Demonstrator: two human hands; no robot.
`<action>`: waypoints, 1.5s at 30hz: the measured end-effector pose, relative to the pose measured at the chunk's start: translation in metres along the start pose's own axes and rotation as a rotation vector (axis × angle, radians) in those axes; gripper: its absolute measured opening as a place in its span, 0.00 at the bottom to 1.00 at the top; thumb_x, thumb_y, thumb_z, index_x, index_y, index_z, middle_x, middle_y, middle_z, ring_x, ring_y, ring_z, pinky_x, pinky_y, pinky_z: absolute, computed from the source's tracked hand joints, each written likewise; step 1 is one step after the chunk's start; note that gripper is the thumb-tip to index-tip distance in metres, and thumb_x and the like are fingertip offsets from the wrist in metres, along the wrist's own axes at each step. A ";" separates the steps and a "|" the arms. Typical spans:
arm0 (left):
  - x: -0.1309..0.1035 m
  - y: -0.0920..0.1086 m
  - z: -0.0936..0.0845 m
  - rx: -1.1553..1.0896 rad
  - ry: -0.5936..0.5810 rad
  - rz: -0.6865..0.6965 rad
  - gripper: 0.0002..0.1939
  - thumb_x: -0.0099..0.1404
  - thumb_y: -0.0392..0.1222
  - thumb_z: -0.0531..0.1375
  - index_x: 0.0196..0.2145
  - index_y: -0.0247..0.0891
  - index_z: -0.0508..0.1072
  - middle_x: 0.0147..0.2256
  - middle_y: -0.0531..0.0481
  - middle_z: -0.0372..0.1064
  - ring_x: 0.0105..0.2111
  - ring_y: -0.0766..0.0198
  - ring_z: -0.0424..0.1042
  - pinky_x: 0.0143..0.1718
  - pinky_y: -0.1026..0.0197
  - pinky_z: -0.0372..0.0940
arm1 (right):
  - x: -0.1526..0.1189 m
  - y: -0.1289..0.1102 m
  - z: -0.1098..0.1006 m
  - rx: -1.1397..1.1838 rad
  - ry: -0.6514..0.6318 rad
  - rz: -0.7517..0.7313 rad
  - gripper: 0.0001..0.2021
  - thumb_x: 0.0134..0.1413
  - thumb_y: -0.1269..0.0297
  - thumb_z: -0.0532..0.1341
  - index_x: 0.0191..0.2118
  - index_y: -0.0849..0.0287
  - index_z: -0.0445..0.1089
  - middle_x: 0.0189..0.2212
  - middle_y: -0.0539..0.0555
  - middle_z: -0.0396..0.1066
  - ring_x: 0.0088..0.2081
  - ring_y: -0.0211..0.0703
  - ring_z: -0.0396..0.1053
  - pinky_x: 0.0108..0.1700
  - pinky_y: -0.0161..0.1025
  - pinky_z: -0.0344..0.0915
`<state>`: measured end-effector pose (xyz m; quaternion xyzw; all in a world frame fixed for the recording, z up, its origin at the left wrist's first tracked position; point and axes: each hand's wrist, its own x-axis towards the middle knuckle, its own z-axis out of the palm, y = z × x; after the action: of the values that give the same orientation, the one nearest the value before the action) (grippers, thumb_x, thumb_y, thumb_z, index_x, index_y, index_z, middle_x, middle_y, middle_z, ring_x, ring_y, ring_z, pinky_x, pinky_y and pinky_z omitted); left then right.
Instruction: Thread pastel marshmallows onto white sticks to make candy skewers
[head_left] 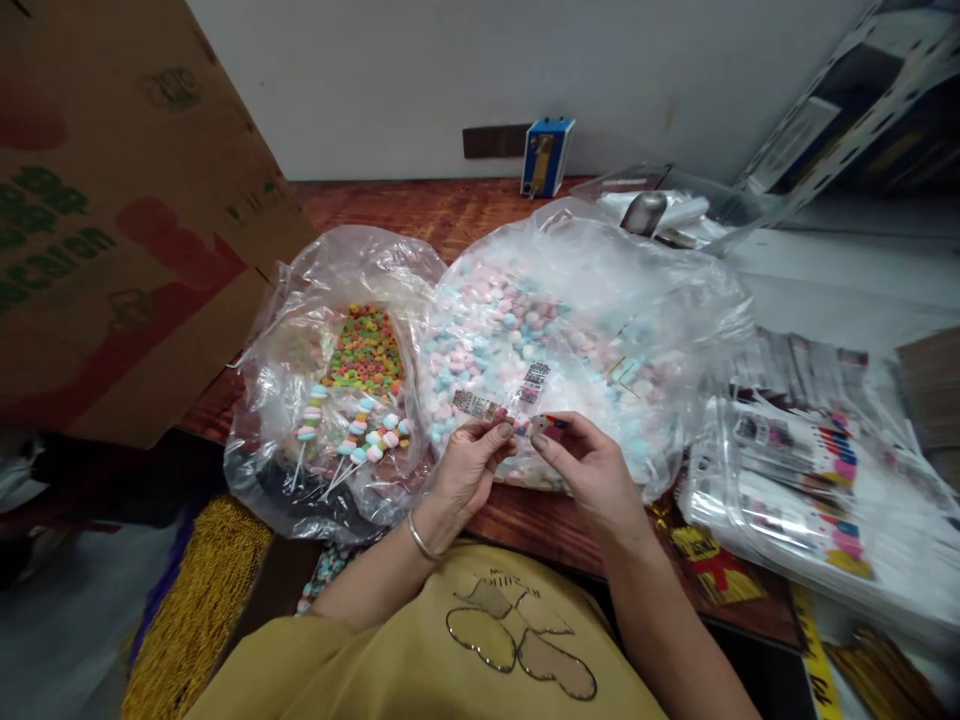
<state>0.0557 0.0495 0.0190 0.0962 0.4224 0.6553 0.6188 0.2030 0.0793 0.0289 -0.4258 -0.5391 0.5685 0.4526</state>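
Note:
My left hand (472, 462), with a bangle at the wrist, pinches a small printed clear wrapper (477, 405) at its lower end. Close beside it, thumb and finger of my right hand (589, 465) are closed on a red and blue printed part of what seems the same kind of wrapper; whether it is one piece or two I cannot tell. Below both hands spreads a large clear bag of pink, blue and white marshmallows (480, 300). To the left, another clear bag holds marshmallow sticks (352, 430) and a heap of small orange, green and yellow candies (367, 350).
A large cardboard box (127, 220) stands at the left. Stacks of printed plastic pouches (795, 500) lie at the right. At the back are a blue box-shaped device (547, 158) and a clear tub with a metal scoop (643, 213). Gold fringe (199, 600) hangs lower left.

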 end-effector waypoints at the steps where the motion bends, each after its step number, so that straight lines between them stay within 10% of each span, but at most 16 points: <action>1: -0.002 -0.002 0.001 0.001 -0.010 0.005 0.21 0.38 0.43 0.81 0.27 0.34 0.78 0.25 0.54 0.75 0.25 0.71 0.72 0.32 0.66 0.67 | -0.003 0.002 0.004 0.024 0.030 0.011 0.17 0.52 0.49 0.71 0.40 0.56 0.77 0.34 0.53 0.78 0.35 0.44 0.73 0.41 0.40 0.71; 6: -0.008 -0.001 0.004 -0.006 -0.138 -0.030 0.22 0.44 0.47 0.79 0.35 0.36 0.82 0.30 0.51 0.78 0.26 0.69 0.72 0.31 0.64 0.66 | -0.011 0.002 0.006 0.009 0.034 0.010 0.13 0.54 0.51 0.70 0.35 0.56 0.77 0.31 0.51 0.77 0.34 0.43 0.72 0.40 0.39 0.68; 35: -0.001 -0.008 0.005 -0.088 -0.031 -0.064 0.26 0.36 0.48 0.82 0.24 0.34 0.73 0.21 0.57 0.66 0.22 0.74 0.62 0.26 0.68 0.61 | -0.018 0.000 0.004 -0.432 0.071 -0.246 0.21 0.64 0.53 0.63 0.21 0.57 0.68 0.19 0.46 0.61 0.25 0.38 0.60 0.30 0.36 0.57; 45: 0.002 -0.008 0.006 -0.232 0.011 -0.097 0.28 0.34 0.47 0.82 0.23 0.34 0.70 0.20 0.58 0.63 0.21 0.75 0.59 0.25 0.69 0.59 | -0.030 -0.009 0.008 -0.441 0.233 -0.529 0.13 0.61 0.64 0.70 0.49 0.53 0.71 0.43 0.52 0.69 0.38 0.43 0.70 0.45 0.46 0.69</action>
<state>0.0649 0.0529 0.0161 -0.0001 0.3511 0.6695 0.6546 0.2026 0.0486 0.0382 -0.4207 -0.6852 0.2495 0.5397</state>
